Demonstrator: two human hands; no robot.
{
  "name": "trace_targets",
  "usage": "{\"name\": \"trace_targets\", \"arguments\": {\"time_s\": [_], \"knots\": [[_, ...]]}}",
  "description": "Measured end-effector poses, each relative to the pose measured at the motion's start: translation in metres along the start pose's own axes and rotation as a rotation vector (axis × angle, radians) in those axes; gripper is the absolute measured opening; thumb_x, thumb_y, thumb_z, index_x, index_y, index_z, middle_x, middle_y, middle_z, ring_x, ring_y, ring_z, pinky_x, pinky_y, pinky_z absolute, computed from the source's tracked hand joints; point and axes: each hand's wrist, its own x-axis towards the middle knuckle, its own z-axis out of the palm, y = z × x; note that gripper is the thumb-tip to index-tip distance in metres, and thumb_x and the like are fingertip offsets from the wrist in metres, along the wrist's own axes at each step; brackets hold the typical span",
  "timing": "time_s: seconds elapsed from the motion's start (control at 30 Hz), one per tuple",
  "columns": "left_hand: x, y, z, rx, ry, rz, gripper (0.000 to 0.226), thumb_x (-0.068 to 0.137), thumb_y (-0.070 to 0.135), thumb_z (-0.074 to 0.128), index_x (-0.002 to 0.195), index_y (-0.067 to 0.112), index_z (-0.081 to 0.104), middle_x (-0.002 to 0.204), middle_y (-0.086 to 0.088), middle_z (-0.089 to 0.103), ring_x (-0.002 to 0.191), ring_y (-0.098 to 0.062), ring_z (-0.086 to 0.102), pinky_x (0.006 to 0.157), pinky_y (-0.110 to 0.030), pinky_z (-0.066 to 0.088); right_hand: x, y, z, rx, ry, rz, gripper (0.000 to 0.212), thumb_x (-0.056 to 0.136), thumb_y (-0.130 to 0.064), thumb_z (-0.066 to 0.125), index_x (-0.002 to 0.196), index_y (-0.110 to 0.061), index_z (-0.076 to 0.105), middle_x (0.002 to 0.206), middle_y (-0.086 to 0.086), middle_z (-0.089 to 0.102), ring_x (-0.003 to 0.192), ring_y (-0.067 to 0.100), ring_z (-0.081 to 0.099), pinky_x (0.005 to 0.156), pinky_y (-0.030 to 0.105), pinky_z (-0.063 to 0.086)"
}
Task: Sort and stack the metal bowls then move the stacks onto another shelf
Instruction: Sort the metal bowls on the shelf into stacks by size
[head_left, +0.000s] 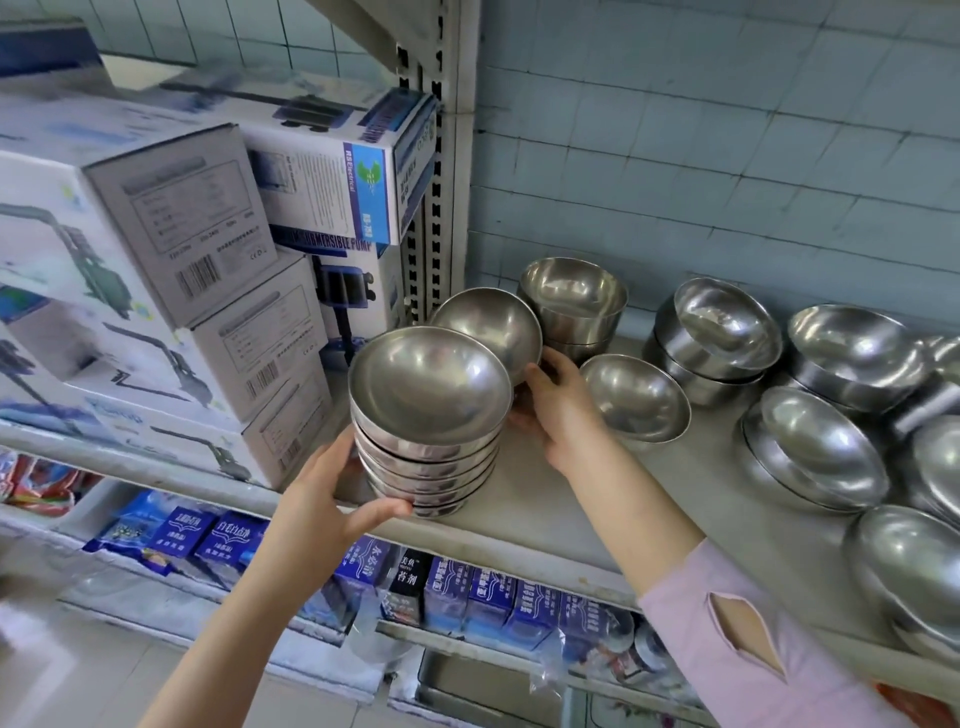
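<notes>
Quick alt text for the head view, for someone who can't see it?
The left hand and right hand hold a stack of metal bowls at the front edge of the shelf. Other bowls lie rightward; boxes stand leftward.

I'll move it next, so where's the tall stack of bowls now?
In the head view, the tall stack of bowls is at the left front edge of the shelf, held between the left hand and right hand, beside the pump boxes.

Bowl stack (428, 426) stands at shelf (571, 499) front, boxes (171, 270) left, loose bowls (810, 452) right.
</notes>
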Motion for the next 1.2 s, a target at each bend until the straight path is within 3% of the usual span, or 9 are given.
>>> {"name": "trace_targets", "arguments": {"time_s": [0.13, 0.27, 0.33, 0.47, 0.67, 0.73, 0.87, 1.03, 1.2], "knots": [[0.001, -0.002, -0.003, 0.007, -0.026, 0.031, 0.097, 0.053, 0.086, 0.058, 0.132, 0.031, 0.048, 0.113, 0.009, 0.058, 0.099, 0.002, 0.053, 0.085, -0.017, 0.039, -0.011, -0.008, 0.001, 0.003, 0.056, -0.104, 0.033, 0.102, -0.012, 0.047, 0.134, -0.018, 0.056, 0.122, 0.020, 0.066, 0.091, 0.029, 0.065, 0.057, 0.028, 0.057], [0.004, -0.005, -0.005, 0.022, -0.051, 0.044, 0.100, 0.055, 0.084, 0.059, 0.138, 0.031, 0.043, 0.118, 0.011, 0.055, 0.104, -0.005, 0.052, 0.088, -0.022, 0.039, -0.021, -0.023, 0.004, -0.042, 0.148, -0.150, 0.049, 0.085, -0.035, 0.059, 0.134, -0.030, 0.058, 0.128, 0.005, 0.067, 0.114, 0.027, 0.066, 0.093, 0.049, 0.057], [0.007, -0.007, -0.006, 0.039, -0.072, 0.052, 0.098, 0.055, 0.083, 0.061, 0.137, 0.031, 0.044, 0.117, 0.007, 0.059, 0.106, -0.013, 0.055, 0.089, -0.029, 0.044, -0.028, -0.033, 0.000, -0.002, 0.172, -0.156, 0.044, 0.093, -0.029, 0.061, 0.137, -0.027, 0.056, 0.125, 0.004, 0.067, 0.111, 0.027, 0.067, 0.088, 0.047, 0.060], [0.010, -0.007, -0.006, 0.062, -0.078, 0.072, 0.099, 0.055, 0.071, 0.066, 0.140, 0.028, 0.042, 0.122, 0.003, 0.060, 0.110, -0.015, 0.054, 0.091, -0.032, 0.044, -0.046, -0.049, -0.022, 0.079, 0.203, -0.189, 0.038, 0.102, -0.013, 0.053, 0.140, -0.015, 0.054, 0.097, 0.003, 0.063, 0.089, 0.018, 0.068, 0.068, 0.033, 0.062], [0.019, 0.001, -0.002, 0.018, -0.092, 0.087, 0.093, 0.059, 0.059, 0.071, 0.141, 0.029, 0.041, 0.125, 0.009, 0.055, 0.112, -0.010, 0.049, 0.090, -0.027, 0.038, -0.085, -0.062, -0.067, 0.066, 0.343, -0.273, 0.027, 0.104, -0.013, 0.050, 0.129, -0.005, 0.058, 0.077, 0.001, 0.060, 0.081, 0.022, 0.068, 0.082, 0.044, 0.062], [0.024, 0.004, 0.001, 0.007, -0.102, 0.095, 0.089, 0.059, 0.058, 0.072, 0.137, 0.025, 0.045, 0.120, 0.011, 0.058, 0.109, -0.010, 0.053, 0.087, -0.025, 0.038, -0.100, -0.057, -0.081, 0.064, 0.367, -0.279, 0.032, 0.104, -0.013, 0.050, 0.134, -0.003, 0.054, 0.069, 0.000, 0.061, 0.081, 0.025, 0.071, 0.078, 0.038, 0.063], [0.037, 0.012, 0.005, -0.024, -0.109, 0.107, 0.078, 0.064, 0.045, 0.079, 0.132, 0.021, 0.049, 0.107, 0.017, 0.058, 0.098, -0.004, 0.051, 0.077, -0.012, 0.036, -0.128, -0.041, -0.096, 0.110, 0.394, -0.236, 0.016, 0.103, -0.011, 0.051, 0.110, -0.020, 0.063, 0.087, 0.006, 0.061, 0.073, 0.019, 0.072, 0.059, 0.023, 0.060], [0.053, 0.015, 0.013, -0.030, -0.128, 0.119, 0.081, 0.067, 0.043, 0.081, 0.136, 0.020, 0.046, 0.123, 0.005, 0.062, 0.106, -0.008, 0.052, 0.086, -0.022, 0.036, -0.150, -0.021, -0.104, 0.144, 0.374, -0.162, 0.043, 0.100, -0.011, 0.055, 0.142, -0.011, 0.048, 0.103, 0.000, 0.063, 0.090, 0.023, 0.068, 0.060, 0.026, 0.062], [0.060, 0.025, 0.023, -0.018, -0.099, 0.102, 0.079, 0.068, 0.039, 0.081, 0.135, 0.017, 0.045, 0.127, -0.004, 0.062, 0.101, -0.008, 0.051, 0.084, -0.022, 0.035, -0.160, -0.004, -0.113, 0.070, 0.278, -0.065, 0.040, 0.098, -0.010, 0.059, 0.136, -0.016, 0.051, 0.118, 0.011, 0.066, 0.084, 0.024, 0.070, 0.060, 0.031, 0.062]]}}
